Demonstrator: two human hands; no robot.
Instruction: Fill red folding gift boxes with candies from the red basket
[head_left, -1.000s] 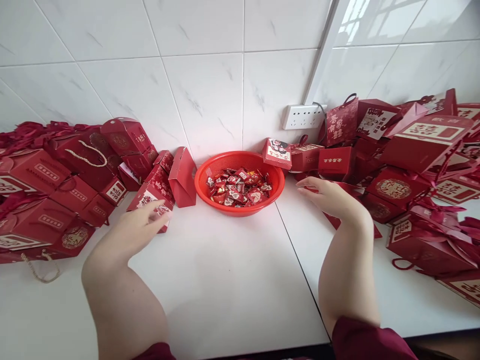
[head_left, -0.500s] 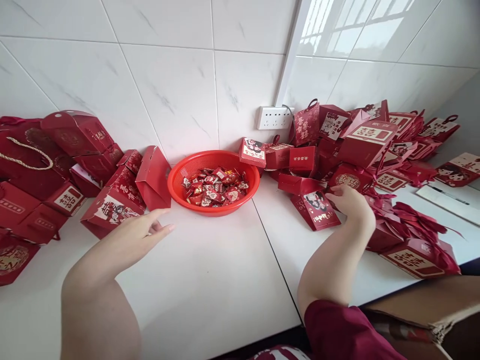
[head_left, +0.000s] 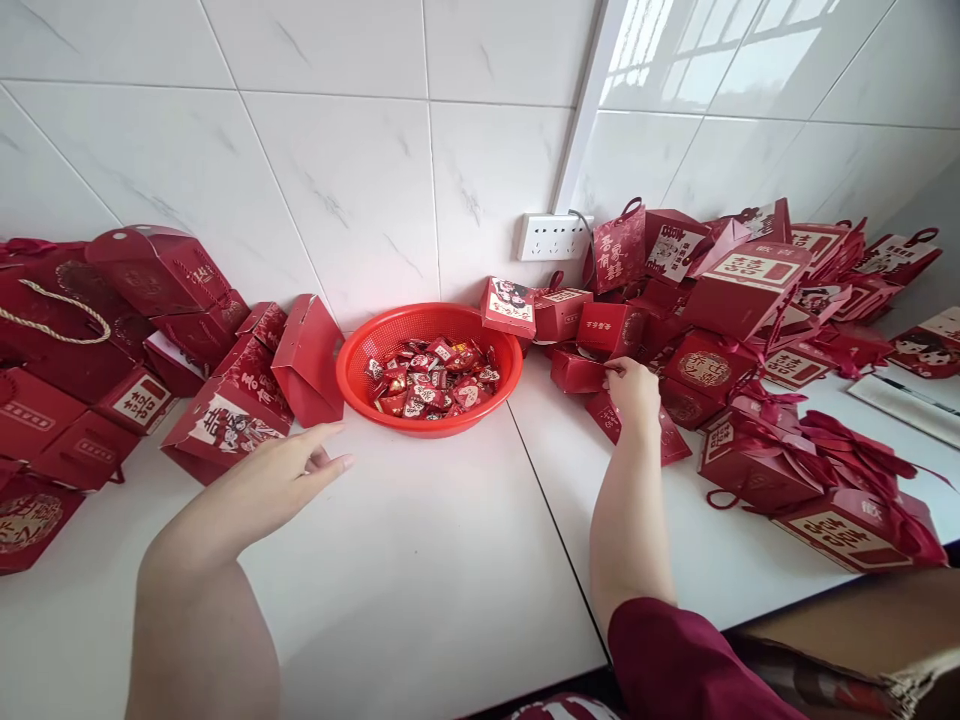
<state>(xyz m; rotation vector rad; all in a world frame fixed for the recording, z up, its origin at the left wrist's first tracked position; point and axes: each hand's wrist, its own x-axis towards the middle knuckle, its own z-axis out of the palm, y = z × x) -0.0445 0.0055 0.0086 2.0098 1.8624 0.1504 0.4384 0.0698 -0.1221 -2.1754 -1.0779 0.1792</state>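
Veined white tiles back a white table; window light reflects rightward.

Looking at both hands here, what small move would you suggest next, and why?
I'd probably draw the red box gently toward the white table's bare stretch before the candy basket. The right hand's fingers are at its edge, though their grip is unclear; other boxes crowd around it, while the left hand hovers open and empty beside that bare stretch.
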